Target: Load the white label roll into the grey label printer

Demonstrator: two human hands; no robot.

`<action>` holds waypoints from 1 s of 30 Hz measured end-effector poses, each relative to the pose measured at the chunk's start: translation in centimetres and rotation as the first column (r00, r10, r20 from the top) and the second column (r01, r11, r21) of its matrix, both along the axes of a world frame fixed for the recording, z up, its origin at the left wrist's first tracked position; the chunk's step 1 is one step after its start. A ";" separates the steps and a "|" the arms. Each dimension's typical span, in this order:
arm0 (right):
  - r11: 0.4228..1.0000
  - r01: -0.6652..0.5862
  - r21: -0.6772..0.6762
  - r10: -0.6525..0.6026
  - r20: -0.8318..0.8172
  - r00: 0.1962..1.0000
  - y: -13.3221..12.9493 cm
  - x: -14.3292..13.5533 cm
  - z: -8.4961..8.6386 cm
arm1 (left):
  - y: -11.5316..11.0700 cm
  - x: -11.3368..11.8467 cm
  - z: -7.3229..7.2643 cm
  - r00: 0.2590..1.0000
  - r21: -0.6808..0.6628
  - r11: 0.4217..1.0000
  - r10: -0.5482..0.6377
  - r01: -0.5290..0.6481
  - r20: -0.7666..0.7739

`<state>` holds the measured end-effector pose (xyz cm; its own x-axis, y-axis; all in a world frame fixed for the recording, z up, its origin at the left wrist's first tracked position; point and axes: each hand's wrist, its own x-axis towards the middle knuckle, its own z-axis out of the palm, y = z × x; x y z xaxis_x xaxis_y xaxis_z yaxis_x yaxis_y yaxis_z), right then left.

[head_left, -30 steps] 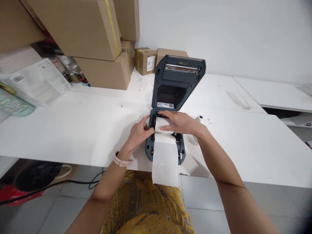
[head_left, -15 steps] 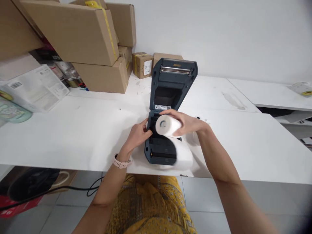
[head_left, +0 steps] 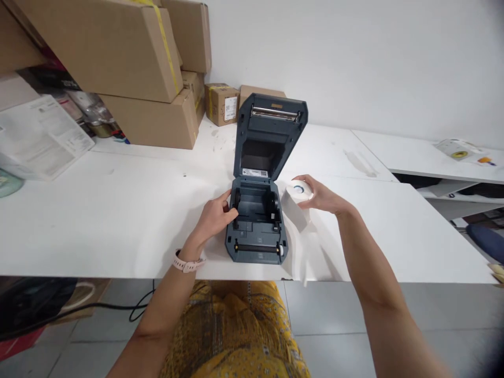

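A dark grey label printer (head_left: pixel 255 230) stands on the white table with its lid (head_left: pixel 271 131) tipped up and back. Its inside shows bare, with a black roll holder on each side and a roller across the front. My left hand (head_left: pixel 214 216) grips the printer's left edge, thumb over the rim and fingers along the outside. To the right of the printer, my right hand (head_left: pixel 321 195) is closed around a white label roll (head_left: pixel 298 190), whose round end and core face up. A loose strip of the roll's paper hangs down towards the table's front edge.
Cardboard boxes (head_left: pixel 149 121) are stacked at the back left, beside a white printed box (head_left: pixel 43 136). A small taped carton (head_left: pixel 222 105) stands behind the printer. At the far right lies a plastic-wrapped item (head_left: pixel 459 152), above an open shelf. A black cable runs below the table at left.
My right hand has carried the label roll out from over the printer to its right side and turned its end upward. My left hand stays on the printer's left edge.
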<state>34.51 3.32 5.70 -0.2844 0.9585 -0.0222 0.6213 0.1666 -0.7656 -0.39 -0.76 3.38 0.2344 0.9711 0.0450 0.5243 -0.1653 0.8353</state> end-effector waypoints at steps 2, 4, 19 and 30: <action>1.000 -0.009 -0.023 0.008 -0.008 1.000 0.0 0.0 -0.8 | 0.0 0.0 -0.2 1.000 -0.005 1.000 0.002 -0.002 0.008; 0.999 -0.033 -0.031 0.032 -0.032 0.999 -0.3 0.7 -1.1 | 0.1 -0.1 -0.4 1.000 -0.004 1.000 0.000 0.000 0.009; 0.954 0.281 -0.100 -0.296 -0.438 0.849 -0.3 4.9 -7.3 | 0.3 -0.1 -0.9 0.999 0.008 1.000 0.010 -0.010 0.040; 0.868 -0.497 -0.004 0.462 -0.363 0.809 -4.6 -3.8 4.7 | 0.4 -0.1 -1.1 0.999 -0.008 1.000 0.016 -0.015 0.034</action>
